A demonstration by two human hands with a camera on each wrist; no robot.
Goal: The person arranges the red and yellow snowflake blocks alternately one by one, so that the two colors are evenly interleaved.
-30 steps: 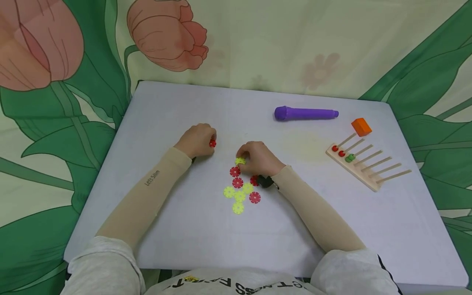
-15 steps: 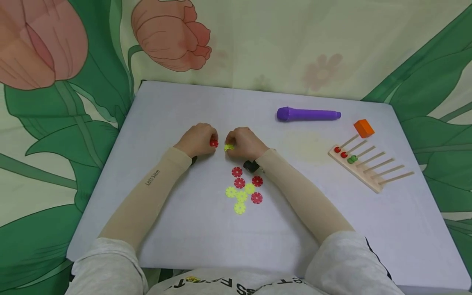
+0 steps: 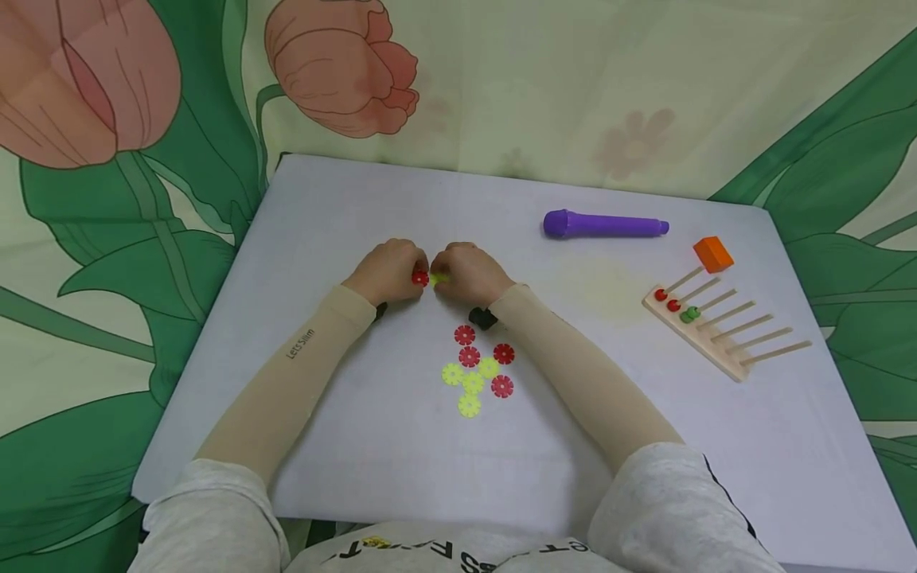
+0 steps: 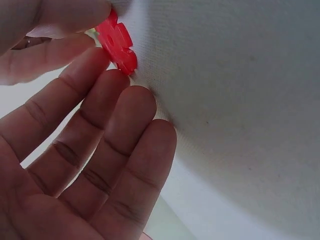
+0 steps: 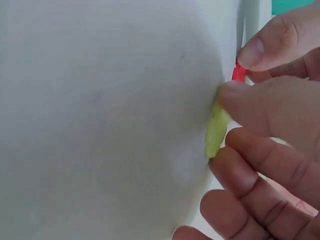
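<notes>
Left hand [image 3: 387, 270] and right hand [image 3: 471, 274] are nose to nose over the counter [image 3: 372, 446], and each has a catch! On the left, thumb and finger pinch a red disc [image 4: 119, 45], the remaining fingers reaching out loosely. On the right, a matching pinch on a yellow disc [image 5: 216, 134], spare fingers gently bent.

Edge to edge, or very nearly: red sits just beside yellow, but whether their notches are engaged, the fingertips won't let us see. So the score, by my reading: one pair picked up and brought together, the join perhaps under way, nothing confirmed.

Plenty left on the field! Nearer the person lie four loose red discs [image 3: 469, 356] and four loose yellow discs [image 3: 473, 383], clustered closely, some seemingly touching; no built-up piece stands among them. Judged by how much lies flat, this looks like early going.

Over on the right, the purple microphone [image 3: 605, 225], orange block [image 3: 713, 254] and wooden peg rack [image 3: 716, 352] appear to play no part.
</notes>
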